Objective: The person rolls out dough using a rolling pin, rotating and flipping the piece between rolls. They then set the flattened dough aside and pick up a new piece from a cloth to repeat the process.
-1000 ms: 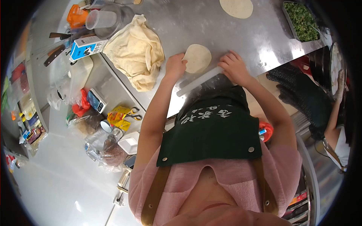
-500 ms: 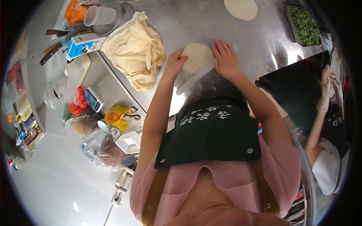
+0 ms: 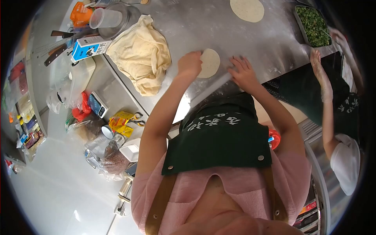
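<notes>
A thin round dough wrapper [image 3: 211, 64] lies on the steel table in front of me. My left hand [image 3: 190, 64] is at its left edge, fingers curled and closed on the rim. To the right of the wrapper, my right hand [image 3: 243, 72] hovers low over the table, its fingers apart and slightly blurred, holding nothing. A second, larger dough round [image 3: 247, 9] lies farther off at the top. Left of my left hand is a crumpled cream cloth [image 3: 141, 56] in a heap.
A tray of chopped greens [image 3: 313, 26] sits at the top right, with a co-worker's gloved hand [image 3: 322, 74] near it. On the left are a blue-and-white carton [image 3: 89, 47], knives [image 3: 55, 54], a plastic tub [image 3: 105, 18], a scale [image 3: 97, 104] and scissors [image 3: 137, 119].
My left hand has moved farther over the wrapper's edge, and the wrapper has shifted slightly right. My right hand has come away from it, rightward and nearer me. The co-worker's hands have moved toward the tray.
</notes>
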A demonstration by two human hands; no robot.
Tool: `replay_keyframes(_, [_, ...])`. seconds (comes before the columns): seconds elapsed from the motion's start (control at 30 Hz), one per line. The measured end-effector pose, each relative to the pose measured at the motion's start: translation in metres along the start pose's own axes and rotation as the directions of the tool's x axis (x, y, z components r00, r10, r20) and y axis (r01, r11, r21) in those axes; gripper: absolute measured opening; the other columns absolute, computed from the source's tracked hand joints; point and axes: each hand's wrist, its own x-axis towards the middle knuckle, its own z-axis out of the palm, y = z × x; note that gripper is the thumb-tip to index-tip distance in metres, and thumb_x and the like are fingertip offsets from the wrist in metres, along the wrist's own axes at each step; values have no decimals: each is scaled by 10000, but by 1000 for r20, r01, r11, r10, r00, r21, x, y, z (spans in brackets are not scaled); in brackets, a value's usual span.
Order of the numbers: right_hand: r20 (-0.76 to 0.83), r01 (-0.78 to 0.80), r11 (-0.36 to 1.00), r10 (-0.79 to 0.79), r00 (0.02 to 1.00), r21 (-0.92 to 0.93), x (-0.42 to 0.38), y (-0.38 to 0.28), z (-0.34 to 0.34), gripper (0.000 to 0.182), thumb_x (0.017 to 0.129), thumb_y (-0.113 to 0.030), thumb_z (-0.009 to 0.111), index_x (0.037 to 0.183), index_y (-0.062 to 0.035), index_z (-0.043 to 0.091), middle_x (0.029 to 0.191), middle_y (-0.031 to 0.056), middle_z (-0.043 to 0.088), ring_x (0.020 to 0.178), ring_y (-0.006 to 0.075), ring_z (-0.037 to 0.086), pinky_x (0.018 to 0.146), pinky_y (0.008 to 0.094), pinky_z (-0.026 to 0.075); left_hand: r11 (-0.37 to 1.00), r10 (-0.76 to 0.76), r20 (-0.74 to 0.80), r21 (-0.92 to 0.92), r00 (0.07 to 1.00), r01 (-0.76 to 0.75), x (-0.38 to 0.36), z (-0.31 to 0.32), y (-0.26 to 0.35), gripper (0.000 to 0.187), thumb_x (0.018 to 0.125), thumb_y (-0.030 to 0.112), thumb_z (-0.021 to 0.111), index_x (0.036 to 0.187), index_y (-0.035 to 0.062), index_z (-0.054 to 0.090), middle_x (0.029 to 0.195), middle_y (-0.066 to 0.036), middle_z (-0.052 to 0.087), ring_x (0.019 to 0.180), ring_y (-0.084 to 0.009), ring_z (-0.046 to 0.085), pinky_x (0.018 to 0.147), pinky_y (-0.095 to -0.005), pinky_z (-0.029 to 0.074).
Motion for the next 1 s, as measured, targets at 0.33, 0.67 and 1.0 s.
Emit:
replay_keyframes(0.33, [47, 65, 993, -70, 996, 103, 36, 1, -25, 309, 683, -144, 737, 956, -94, 601, 1024, 57, 569, 1060, 256, 531, 1081, 457, 339, 982, -147, 40, -113, 988, 151, -12, 5, -41, 268, 777, 115, 668, 1031, 28, 663, 938, -202, 676, 895, -377, 640, 790, -431, 501])
replay_keyframes(0.67, [-52, -157, 984, 153, 987, -89, 75, -23, 37, 534, 833, -309, 607, 1284, -39, 512, 1411, 178, 415, 1325, 329, 380, 1111, 489, 279, 808, -181, 33, -564, 983, 168, -16, 18, -63, 350, 765, 83, 660, 1108, 13, 657, 874, -166, 690, 800, -249, 655, 746, -344, 500])
replay_keyframes(1.0, [-137, -126, 987, 112, 984, -99, 131, -20, 32, 541, 851, -294, 584, 1318, -38, 489, 1447, 172, 386, 1342, 331, 362, 1106, 509, 278, 917, -160, 138, -347, 977, 199, 5, 2, -43, 339, 750, 139, 685, 1065, 15, 666, 933, -187, 690, 878, -309, 664, 778, -375, 515])
